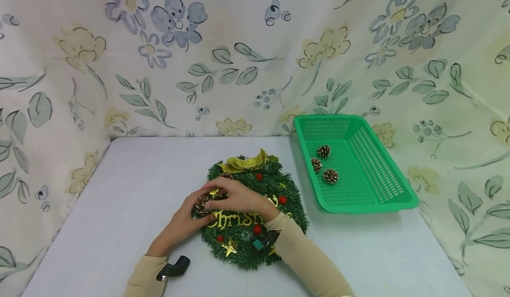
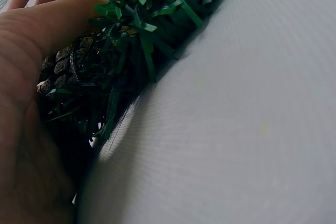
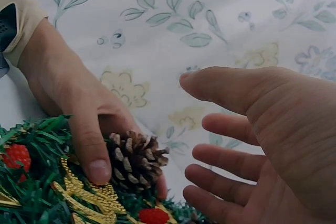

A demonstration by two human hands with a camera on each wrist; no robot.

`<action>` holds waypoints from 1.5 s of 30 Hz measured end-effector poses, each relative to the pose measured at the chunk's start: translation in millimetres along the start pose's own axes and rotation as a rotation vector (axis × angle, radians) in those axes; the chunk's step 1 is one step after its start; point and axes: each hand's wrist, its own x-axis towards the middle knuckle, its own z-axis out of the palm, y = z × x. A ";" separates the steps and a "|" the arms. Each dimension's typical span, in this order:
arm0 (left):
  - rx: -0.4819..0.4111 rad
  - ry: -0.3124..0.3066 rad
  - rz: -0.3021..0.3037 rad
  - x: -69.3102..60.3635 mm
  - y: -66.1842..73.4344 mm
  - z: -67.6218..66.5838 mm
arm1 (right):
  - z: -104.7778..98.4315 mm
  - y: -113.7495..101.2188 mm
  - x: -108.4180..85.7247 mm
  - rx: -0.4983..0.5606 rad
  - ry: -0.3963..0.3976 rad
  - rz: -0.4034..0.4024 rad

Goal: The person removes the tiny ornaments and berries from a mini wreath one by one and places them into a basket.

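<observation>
A round green Christmas wreath [image 1: 294,210] with gold lettering, gold stars and red balls lies on the table. At its left edge sits a brown pine cone [image 1: 201,205] with pale-tipped scales. My left hand [image 1: 185,219] holds this pine cone, thumb on the wreath side and fingers behind it, as the right wrist view shows. Over the wreath, my right hand [image 1: 237,195] hovers beside the cone. In the right wrist view its fingers [image 3: 226,161] are spread and loosely bent, with nothing between them and a gap to the cone. Greenery partly hides the cone in the left wrist view.
A green plastic basket [image 1: 398,206] stands to the right of the wreath, with several loose pine cones [image 1: 330,176] along its left side. A gold ribbon bow [image 1: 247,163] tops the wreath. Floral cloth [image 1: 239,98] hangs behind the white table [image 1: 151,168].
</observation>
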 end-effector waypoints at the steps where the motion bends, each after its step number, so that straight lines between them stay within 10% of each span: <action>1: -0.007 -0.001 0.000 -0.3 -0.5 -0.2 | 1.2 -0.2 0.5 -0.003 -0.002 0.000; 45: -0.033 0.000 0.014 -1.7 -1.7 -1.5 | 18.9 8.3 6.4 -0.043 -0.030 0.030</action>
